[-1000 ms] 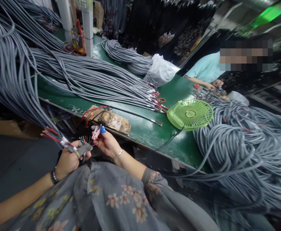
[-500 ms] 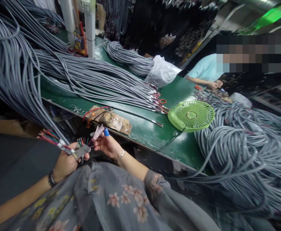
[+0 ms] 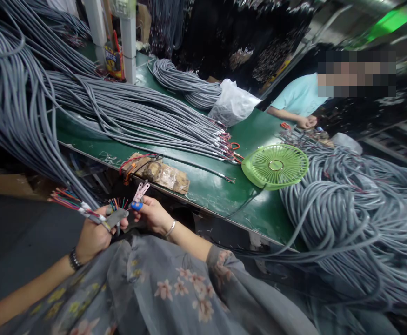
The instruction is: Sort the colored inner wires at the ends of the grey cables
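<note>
Left hand (image 3: 96,235) closed round cable (image 3: 117,217); right hand (image 3: 157,217), at its two o'clock, grips clip (image 3: 141,191). Best: cable steady, wires (image 3: 119,203) fanned.

The floral garment (image 3: 175,288) is showing pink and yellow blossoms over grey, while the tabletop (image 3: 203,195) is gleaming green beneath grey cables (image 3: 147,114). The ribbed fan (image 3: 276,165) is glowing lime green. Thin wires (image 3: 65,197) are fanning out in red, orange and blue, and a fingertip cover (image 3: 136,205) is standing out bright blue.
</note>
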{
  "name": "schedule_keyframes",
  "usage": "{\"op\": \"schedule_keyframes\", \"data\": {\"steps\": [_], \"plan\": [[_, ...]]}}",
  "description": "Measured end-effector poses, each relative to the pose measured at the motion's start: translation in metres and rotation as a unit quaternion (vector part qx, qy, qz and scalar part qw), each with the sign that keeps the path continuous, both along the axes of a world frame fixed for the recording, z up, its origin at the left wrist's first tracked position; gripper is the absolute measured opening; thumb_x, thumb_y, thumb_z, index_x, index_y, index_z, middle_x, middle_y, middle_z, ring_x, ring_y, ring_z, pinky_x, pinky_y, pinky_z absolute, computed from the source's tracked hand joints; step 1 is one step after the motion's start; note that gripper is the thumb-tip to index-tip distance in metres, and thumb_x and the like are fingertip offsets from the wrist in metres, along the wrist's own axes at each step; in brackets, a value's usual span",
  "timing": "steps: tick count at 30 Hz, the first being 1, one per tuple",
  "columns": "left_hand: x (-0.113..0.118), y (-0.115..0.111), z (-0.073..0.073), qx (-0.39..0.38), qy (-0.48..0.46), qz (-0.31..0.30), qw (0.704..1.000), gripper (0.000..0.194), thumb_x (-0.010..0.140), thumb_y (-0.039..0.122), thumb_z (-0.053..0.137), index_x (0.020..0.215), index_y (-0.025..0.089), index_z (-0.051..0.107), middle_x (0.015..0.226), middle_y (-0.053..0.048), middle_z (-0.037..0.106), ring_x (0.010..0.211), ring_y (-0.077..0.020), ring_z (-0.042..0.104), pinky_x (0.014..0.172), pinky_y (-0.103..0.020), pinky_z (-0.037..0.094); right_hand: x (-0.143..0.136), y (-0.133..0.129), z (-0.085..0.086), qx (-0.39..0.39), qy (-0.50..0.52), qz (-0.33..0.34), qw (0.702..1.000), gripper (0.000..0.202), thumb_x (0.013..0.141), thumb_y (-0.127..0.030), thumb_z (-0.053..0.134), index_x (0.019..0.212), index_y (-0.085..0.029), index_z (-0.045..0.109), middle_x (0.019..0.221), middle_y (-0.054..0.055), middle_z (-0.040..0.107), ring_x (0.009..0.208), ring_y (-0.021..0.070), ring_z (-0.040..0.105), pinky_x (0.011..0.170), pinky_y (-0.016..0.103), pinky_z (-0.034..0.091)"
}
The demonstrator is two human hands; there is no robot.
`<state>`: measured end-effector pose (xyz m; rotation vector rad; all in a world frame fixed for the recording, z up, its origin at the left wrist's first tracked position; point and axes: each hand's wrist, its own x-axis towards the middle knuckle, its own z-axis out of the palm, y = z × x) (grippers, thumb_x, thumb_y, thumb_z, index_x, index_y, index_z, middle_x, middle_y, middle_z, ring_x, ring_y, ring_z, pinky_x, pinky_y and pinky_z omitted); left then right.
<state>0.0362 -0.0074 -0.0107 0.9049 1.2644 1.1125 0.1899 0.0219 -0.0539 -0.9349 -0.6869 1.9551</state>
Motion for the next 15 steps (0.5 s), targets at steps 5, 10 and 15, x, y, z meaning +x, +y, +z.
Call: {"op": "schedule_keyframes", "data": {"steps": [5,10,15], "plan": [[0.005,0.002,0.006,-0.007,-0.043,0.052,0.998,0.022,0.056,0.037,0.080,0.062,0.019,0.070,0.050,-0.002,0.068,0.047,-0.0151,0.059,0.040,-0.023,0.035,0.008,0.008,0.005,-0.069,0.053,-0.054,0.995,0.037,0.085,-0.053,0.070,0.079,-0.018,0.064,0.064,-0.002,0.060,0.053,0.0090,0.048,0.052,0.021,0.046],[0.011,0.006,0.000,0.019,-0.024,0.056,0.998,0.021,0.058,0.038,0.079,0.063,0.020,0.069,0.053,-0.002,0.070,0.049,-0.0159,0.062,0.042,-0.023,0.036,0.007,0.017,0.016,-0.039,0.019,-0.072,0.996,0.045,0.090,-0.060,0.063,0.083,-0.016,0.069,0.068,0.001,0.063,0.057,0.0097,0.049,0.052,0.020,0.041],[0.010,0.008,-0.017,0.054,0.047,0.030,0.997,0.024,0.065,0.043,0.077,0.066,0.021,0.067,0.057,-0.004,0.073,0.053,-0.0204,0.067,0.045,-0.027,0.042,0.003,0.019,0.015,-0.045,0.034,-0.093,0.994,0.039,0.084,-0.056,0.074,0.082,-0.017,0.070,0.066,-0.001,0.061,0.060,0.0103,0.051,0.057,0.021,0.043]]}}
